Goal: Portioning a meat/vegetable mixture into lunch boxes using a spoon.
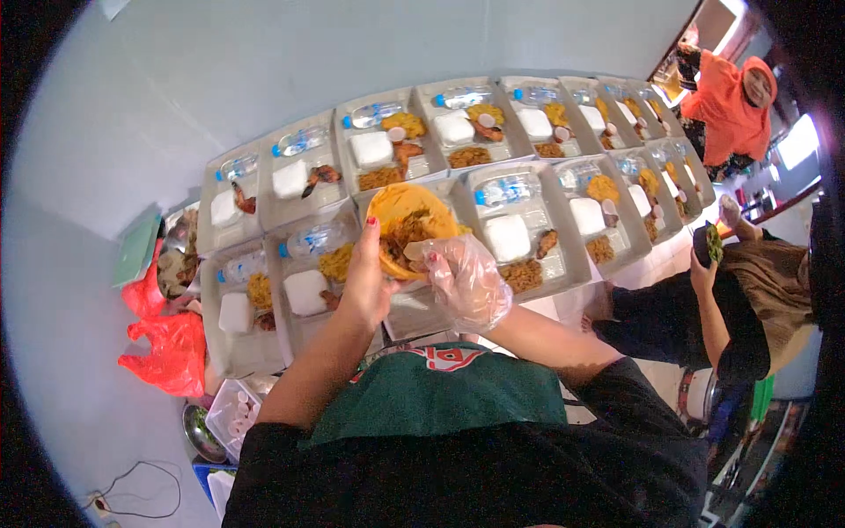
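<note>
My bare left hand [373, 277] grips the left side of an orange plastic bowl [410, 201], which is tilted and holds a brown cooked food [412, 231]. My right hand [467, 280], in a clear plastic glove, has its fingers closed at the bowl's right edge, on a pale thing too small to name. Below and around the bowl stand two rows of open cardboard meal boxes [574, 267]. Many hold a water bottle [507, 190], a white block-shaped packet [507, 237], a piece of browned meat [546, 243] and shredded brown food [523, 276]. The bowl and my hands partly hide one box.
Red plastic bags [173, 353] and a metal tray of food [177, 264] lie left of the boxes. Near my left elbow is a clear tub of small lidded cups [236, 412]. A person in an orange head covering [733, 109] and another holding dark greens [713, 244] are at the right.
</note>
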Demonstrator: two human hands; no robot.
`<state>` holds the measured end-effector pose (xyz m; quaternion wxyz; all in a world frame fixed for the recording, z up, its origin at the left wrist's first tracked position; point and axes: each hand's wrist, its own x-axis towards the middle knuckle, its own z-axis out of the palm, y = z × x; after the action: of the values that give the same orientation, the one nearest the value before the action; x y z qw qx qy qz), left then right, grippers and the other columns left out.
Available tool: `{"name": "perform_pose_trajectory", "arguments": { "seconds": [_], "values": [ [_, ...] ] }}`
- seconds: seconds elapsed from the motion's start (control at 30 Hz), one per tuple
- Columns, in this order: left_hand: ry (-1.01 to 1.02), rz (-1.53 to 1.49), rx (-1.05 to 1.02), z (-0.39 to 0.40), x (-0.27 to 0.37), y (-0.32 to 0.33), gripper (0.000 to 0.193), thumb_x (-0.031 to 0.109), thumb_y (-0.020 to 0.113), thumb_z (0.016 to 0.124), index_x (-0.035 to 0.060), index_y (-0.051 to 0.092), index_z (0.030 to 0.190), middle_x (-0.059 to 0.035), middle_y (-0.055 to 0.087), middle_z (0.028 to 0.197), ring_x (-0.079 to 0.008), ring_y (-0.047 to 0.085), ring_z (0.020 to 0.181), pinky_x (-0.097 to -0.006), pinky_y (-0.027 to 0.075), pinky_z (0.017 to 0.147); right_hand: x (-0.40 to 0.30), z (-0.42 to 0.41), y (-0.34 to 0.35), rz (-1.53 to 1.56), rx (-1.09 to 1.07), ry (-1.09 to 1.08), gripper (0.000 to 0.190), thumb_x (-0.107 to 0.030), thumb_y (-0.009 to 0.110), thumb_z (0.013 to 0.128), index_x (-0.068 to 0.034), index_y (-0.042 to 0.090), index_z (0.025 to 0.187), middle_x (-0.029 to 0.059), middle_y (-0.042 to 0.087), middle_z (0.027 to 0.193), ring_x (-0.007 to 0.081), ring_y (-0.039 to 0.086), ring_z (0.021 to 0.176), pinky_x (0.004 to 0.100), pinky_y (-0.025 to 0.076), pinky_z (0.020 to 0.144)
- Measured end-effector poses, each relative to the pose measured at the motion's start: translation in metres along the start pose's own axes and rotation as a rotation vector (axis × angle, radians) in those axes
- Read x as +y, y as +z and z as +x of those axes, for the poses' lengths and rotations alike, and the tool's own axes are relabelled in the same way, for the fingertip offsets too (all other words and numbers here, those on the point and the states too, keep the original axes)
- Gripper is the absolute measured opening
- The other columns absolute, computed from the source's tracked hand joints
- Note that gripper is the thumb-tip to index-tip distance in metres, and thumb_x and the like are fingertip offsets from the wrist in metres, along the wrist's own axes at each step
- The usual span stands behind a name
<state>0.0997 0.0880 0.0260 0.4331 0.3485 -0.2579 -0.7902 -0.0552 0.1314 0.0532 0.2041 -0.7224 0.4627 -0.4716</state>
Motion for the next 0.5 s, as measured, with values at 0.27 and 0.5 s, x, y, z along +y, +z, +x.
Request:
{"name": "perform_pose_trajectory", "arguments": {
  "seconds": [0.27,0.5],
  "values": [
    [-0.036,0.039,0.094,0.005,-0.031,0.038,0.060,0.056,0.031,0.094,0.0140,0.038,0.136,-0.0079,0.049,0.133,-0.0261,0.050,0.121,-0.0542,0.038,0.100,0.054,-0.013,-0.043,0.829,0.225,0.856,0.029,-0.025,0.046,0.095,0.000,0.059,0.090,0.0105,0.066,0.070,0.0111,0.056,0.052,0.0224,0.046,0.052],
    [0.073,-0.104,0.012,0.027,-0.037,0.062,0.065,0.058,0.039,0.091,0.0136,0.035,0.138,-0.0086,0.043,0.138,-0.0271,0.044,0.126,-0.0559,0.033,0.103,0.065,0.008,-0.099,0.688,0.187,0.603,0.029,-0.026,0.050,0.097,0.000,0.061,0.097,0.0060,0.064,0.075,0.0090,0.054,0.060,0.0230,0.046,0.057]
  ]
}}
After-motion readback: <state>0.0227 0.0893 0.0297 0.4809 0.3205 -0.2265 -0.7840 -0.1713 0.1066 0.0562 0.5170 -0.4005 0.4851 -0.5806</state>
